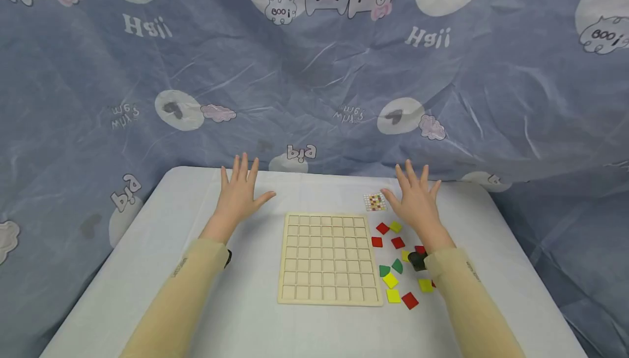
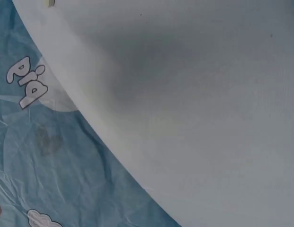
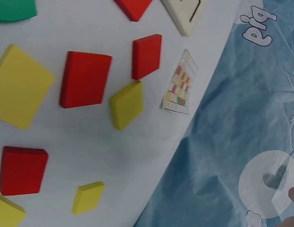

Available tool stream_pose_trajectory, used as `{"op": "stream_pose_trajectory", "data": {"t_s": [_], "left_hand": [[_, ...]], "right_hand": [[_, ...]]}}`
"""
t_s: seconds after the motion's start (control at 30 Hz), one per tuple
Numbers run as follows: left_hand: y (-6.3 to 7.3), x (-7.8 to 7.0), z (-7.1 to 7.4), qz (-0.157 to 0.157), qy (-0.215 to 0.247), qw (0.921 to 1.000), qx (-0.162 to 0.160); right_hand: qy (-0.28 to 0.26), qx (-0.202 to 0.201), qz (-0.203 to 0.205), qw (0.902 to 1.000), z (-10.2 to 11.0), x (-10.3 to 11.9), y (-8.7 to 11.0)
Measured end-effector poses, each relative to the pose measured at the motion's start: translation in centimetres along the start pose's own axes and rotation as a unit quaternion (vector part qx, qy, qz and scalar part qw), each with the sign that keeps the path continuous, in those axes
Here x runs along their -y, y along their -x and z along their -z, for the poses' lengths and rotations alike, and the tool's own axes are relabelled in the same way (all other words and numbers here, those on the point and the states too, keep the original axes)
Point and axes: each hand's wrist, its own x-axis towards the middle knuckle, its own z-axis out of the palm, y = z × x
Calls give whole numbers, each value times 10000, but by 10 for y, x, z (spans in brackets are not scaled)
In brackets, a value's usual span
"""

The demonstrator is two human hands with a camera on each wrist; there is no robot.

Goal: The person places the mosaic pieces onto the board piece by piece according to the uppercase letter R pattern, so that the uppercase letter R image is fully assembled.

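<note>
In the head view my left hand (image 1: pixel 237 195) is held out over the far left of the white table, fingers straight and spread, holding nothing. My right hand (image 1: pixel 416 202) is likewise spread at the far right, its thumb beside a small card (image 1: pixel 375 202) printed with a coloured grid. A square wooden grid board (image 1: pixel 331 260) lies between the forearms with bare cells. Right of it are scattered red square tiles (image 1: pixel 410 300), yellow square tiles (image 1: pixel 393 296) and green rounded pieces (image 1: pixel 397 266). The right wrist view shows a red tile (image 3: pixel 85 79) and a yellow tile (image 3: pixel 127 105) up close.
A blue-grey printed cloth (image 1: pixel 314 74) hangs behind the table (image 1: pixel 245 325) and runs down both its sides. Part of the loose tiles lies hidden under the right forearm and the black wrist camera (image 1: pixel 417 261). The left wrist view shows the table edge beside the cloth (image 2: pixel 57 156).
</note>
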Motion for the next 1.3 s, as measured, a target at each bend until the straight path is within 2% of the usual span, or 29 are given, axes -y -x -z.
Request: {"op": "stream_pose_trajectory", "data": {"t_s": [0.17,0.33,0.63,0.87,1.1,1.3], "left_hand": [[10,0,-11,-98,127,9999,2],[25,1,-23,-224,122,9996,135],[47,1,-44,-617,602,9952,470],[65,-6,-54,-976,912,9842,1161],[74,-14,-62,-1378,1014,9773,1251],[75,-22,-65,-1367,1094,9717,1585]], "right_hand": [[-57,122,18,9999,-9,-2,7],[-143,403,-31,9991,-22,-4,17],[-399,757,-250,9960,-44,-10,34],[-898,1189,-778,9858,-54,-8,43],[-1469,1124,-1652,9688,-61,-16,45],[-1732,1066,-2056,9573,-62,-23,38]]}}
